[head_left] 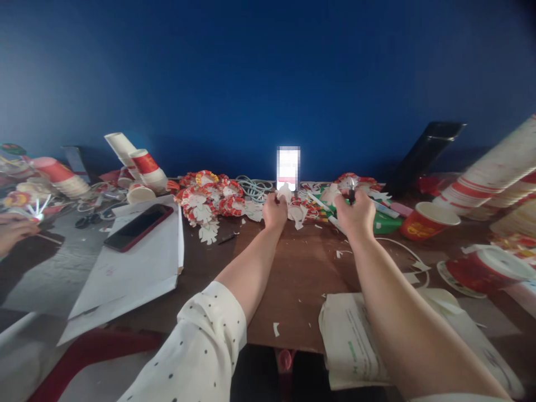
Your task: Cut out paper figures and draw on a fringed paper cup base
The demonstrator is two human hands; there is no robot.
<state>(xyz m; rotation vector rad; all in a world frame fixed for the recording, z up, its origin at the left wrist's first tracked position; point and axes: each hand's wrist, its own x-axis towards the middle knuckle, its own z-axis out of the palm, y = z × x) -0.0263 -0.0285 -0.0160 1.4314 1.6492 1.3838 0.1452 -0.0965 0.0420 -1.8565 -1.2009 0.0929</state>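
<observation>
My left hand [275,212] reaches to the back middle of the table, its fingers pinched on a small white paper piece [285,192]. To its right, my right hand [355,213] is closed around a dark, pen-like tool [352,192] whose pointed tip sticks up. The tool's exact kind is too small to make out. Behind my left hand stands a lit screen [287,162], partly blurred out. White paper cut-outs [297,214] lie beside that hand. A green box [385,223] sits just right of my right hand.
Red and white paper flowers [205,198] are heaped left of my hands. A phone [139,227] rests on a white board [129,273]. Stacked paper cups [489,167] lean at right, near a red cup [431,220]. At far left is another person's hand [17,230].
</observation>
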